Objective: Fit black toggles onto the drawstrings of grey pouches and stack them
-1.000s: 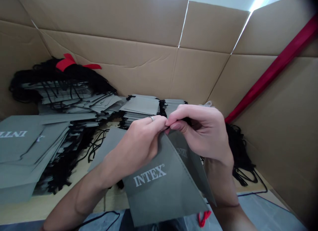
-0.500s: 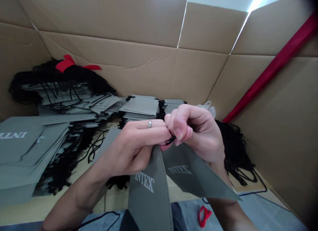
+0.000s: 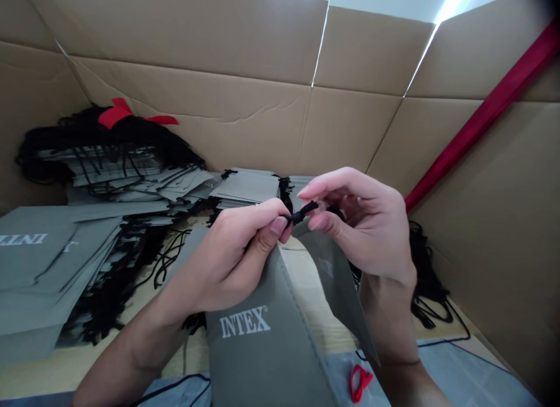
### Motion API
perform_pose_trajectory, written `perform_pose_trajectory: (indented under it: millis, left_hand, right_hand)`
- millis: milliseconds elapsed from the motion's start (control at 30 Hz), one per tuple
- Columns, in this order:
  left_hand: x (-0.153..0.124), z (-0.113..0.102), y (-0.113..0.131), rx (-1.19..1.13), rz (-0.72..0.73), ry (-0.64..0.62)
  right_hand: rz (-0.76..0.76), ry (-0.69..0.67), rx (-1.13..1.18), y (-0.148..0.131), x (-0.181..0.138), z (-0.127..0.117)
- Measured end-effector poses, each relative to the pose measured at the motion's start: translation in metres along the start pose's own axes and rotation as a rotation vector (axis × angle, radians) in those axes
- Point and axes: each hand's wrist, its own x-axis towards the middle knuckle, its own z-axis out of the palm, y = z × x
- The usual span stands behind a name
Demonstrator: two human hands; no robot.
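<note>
Two gray ones are hanging mid-frame, a front bag (image 3: 271, 360) under the left hand (image 3: 231, 249) and a back bag (image 3: 341, 290) below the right hand (image 3: 363, 226), and elbow room's looking kinda snug. Cardboard walls (image 3: 219, 127) are boxing in the top and right of the frame, a bag pile (image 3: 65, 244) is crowding the left, and a cord heap (image 3: 429, 273) is sitting at right. Pale table (image 3: 306, 279) is showing between the two bags, its front edge running along the bottom.

Left thumb and forefinger are clamping a knotted black cord (image 3: 300, 216), dead center. Right thumb and forefinger are standing apart, on either side of the cord's tip; can't tell if the fingers behind are gripping anything. Front bag's tilting, showing white INTEX lettering and a stitched side. Back bag's curving and looking darker.
</note>
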Motion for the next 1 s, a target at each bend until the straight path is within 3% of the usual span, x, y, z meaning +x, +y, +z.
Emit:
perform_pose_trajectory:
  millis: [233, 467, 633, 833, 1000]
  left_hand:
    - [0.003, 0.002, 0.002, 0.039, 0.017, -0.016]
    - [-0.001, 0.007, -0.003, 0.03, 0.07, -0.006]
    - [-0.001, 0.01, -0.004, 0.082, 0.092, 0.035]
    - [-0.001, 0.014, -0.009, 0.056, 0.209, 0.118]
    - [-0.003, 0.015, -0.013, 0.03, 0.293, 0.133]
  right_hand:
    - [-0.009, 0.069, -0.115, -0.002, -0.001, 0.004]
    - [-0.029, -0.071, -0.068, 0.001, -0.001, 0.008]
    - [-0.09, -0.018, -0.132, 0.008, -0.001, 0.014]
    - [-0.081, 0.036, 0.078, 0.009, -0.003, 0.022]
    - [0.034, 0.014, 0.373, 0.015, -0.004, 0.032]
